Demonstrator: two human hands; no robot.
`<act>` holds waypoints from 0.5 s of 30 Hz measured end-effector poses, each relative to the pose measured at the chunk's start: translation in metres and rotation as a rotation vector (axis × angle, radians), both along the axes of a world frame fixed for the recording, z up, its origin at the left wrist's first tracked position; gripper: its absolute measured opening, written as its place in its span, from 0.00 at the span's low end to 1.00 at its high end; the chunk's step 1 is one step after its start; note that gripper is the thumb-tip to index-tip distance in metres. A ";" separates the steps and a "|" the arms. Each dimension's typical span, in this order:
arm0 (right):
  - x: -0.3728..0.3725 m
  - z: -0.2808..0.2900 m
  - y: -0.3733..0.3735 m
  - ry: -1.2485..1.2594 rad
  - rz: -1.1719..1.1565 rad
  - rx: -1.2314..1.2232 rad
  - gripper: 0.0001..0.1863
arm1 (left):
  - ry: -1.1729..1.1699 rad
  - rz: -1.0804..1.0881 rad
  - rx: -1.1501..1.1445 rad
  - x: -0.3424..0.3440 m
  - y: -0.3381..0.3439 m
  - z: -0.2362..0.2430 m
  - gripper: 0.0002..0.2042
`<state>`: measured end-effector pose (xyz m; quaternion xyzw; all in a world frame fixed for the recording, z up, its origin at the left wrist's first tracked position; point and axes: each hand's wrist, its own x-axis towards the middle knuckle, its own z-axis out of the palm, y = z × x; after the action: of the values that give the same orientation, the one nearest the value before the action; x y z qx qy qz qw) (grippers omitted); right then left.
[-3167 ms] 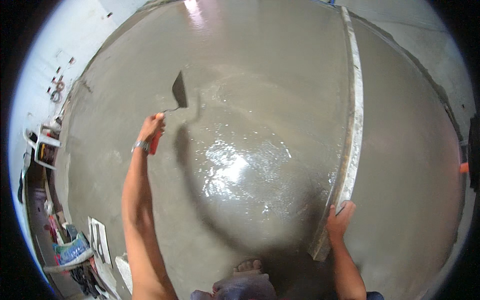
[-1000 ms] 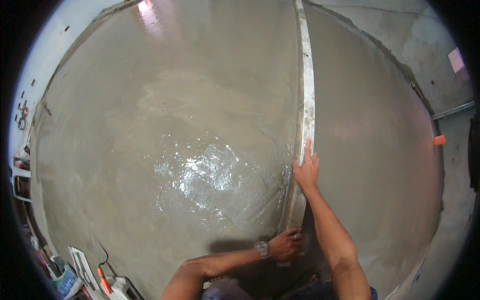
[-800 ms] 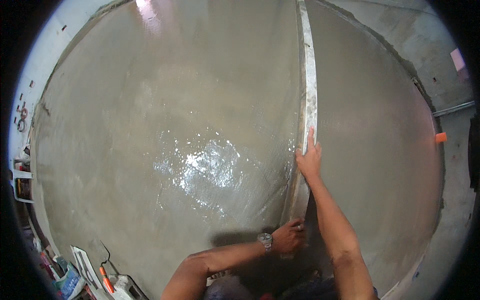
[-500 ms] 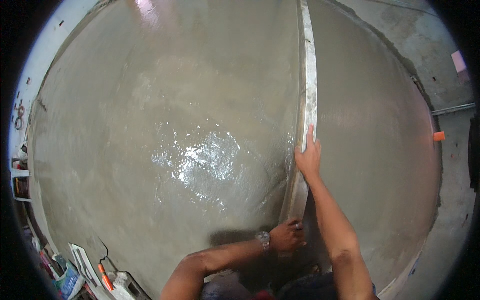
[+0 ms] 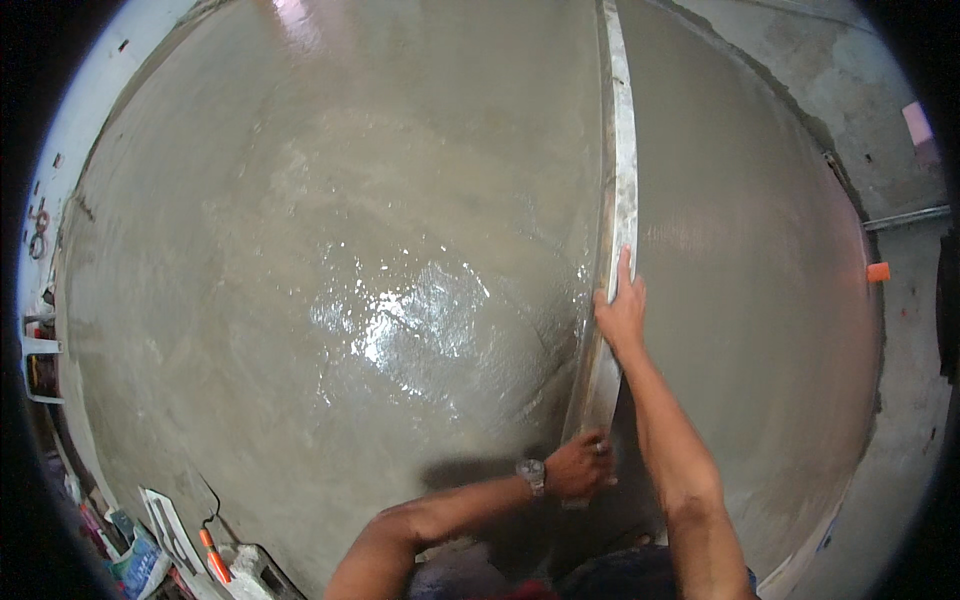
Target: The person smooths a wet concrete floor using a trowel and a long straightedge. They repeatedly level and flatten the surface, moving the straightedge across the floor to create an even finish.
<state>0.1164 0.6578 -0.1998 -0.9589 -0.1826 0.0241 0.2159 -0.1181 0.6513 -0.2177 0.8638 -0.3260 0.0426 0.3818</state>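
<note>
A long pale metal straightedge (image 5: 622,150) lies on wet grey mortar (image 5: 250,230) and runs from near my body to the far edge of the view. My left hand (image 5: 580,465), with a watch on its wrist and a ring, is closed round the bar's near end. Farther up the bar, my right hand (image 5: 622,305) grips it, its index finger stretched along the top and its thumb over the left side. Left of the bar the mortar is wet and glossy with faint ridges; to the right it looks smoother and duller.
At the lower left lie an orange-handled trowel (image 5: 213,555), a flat float (image 5: 168,525) and a blue-and-white bag (image 5: 143,568). A white wall (image 5: 100,90) bounds the left side. On the right are an orange block (image 5: 878,272) and a metal rod (image 5: 905,218) at the mortar's edge.
The straightedge has shifted slightly to the right, with both hands moving along on it. My left hand has also moved a little away from my body.
</note>
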 end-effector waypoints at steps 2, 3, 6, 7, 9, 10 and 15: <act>-0.013 0.008 0.000 0.068 -0.014 -0.022 0.49 | -0.029 0.031 -0.092 -0.012 -0.002 0.000 0.14; -0.018 0.012 0.001 0.095 -0.021 -0.033 0.49 | -0.052 0.049 -0.154 -0.018 -0.002 0.002 0.14; -0.014 0.016 0.003 0.082 -0.026 -0.032 0.50 | -0.020 0.045 -0.027 -0.015 -0.001 0.002 0.12; -0.011 0.015 0.004 0.074 -0.026 -0.037 0.50 | -0.014 0.026 -0.010 -0.012 0.001 0.004 0.11; -0.004 0.010 0.007 0.066 -0.029 -0.044 0.50 | 0.008 -0.013 0.025 -0.005 0.010 0.008 0.10; -0.003 0.007 0.008 0.059 -0.026 -0.042 0.50 | 0.009 0.017 0.015 -0.006 0.008 0.003 0.10; -0.020 0.007 0.008 0.045 -0.013 -0.035 0.50 | 0.007 -0.006 -0.024 -0.023 0.006 -0.001 0.10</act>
<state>0.0962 0.6660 -0.1931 -0.9629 -0.1710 0.0473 0.2034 -0.1407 0.6575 -0.2189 0.8584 -0.3266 0.0422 0.3933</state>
